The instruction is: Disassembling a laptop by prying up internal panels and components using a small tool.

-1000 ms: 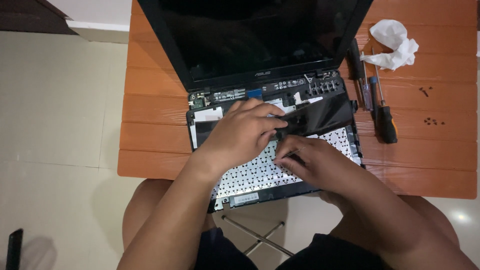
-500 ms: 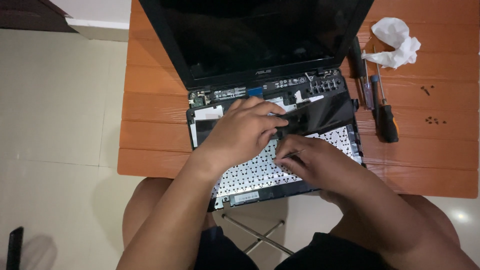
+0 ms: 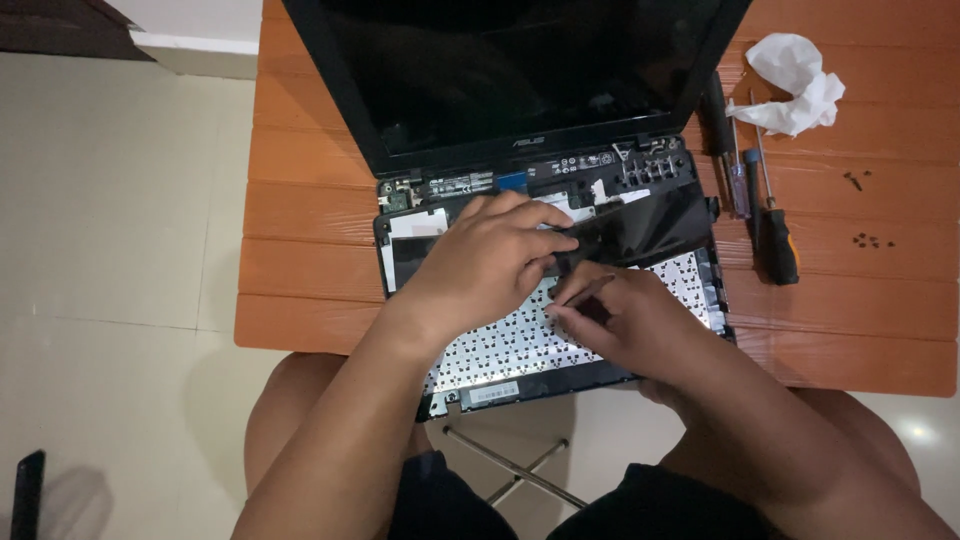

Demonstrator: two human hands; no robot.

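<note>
At frame centre the black film point(image 3: 640, 228) is pinched by the left hand point(image 3: 490, 262) at its left end, its long axis running rightward over the upturned keyboard point(image 3: 510, 345), while the right hand point(image 3: 620, 320), fingers curled, is pressed onto the keyboard just below.

A crumpled white tissue point(image 3: 795, 82), three screwdrivers point(image 3: 775, 240) and scattered small screws point(image 3: 870, 240) are seen on the orange slatted tabletop point(image 3: 300, 210), above a pale tiled floor point(image 3: 110, 250).
</note>
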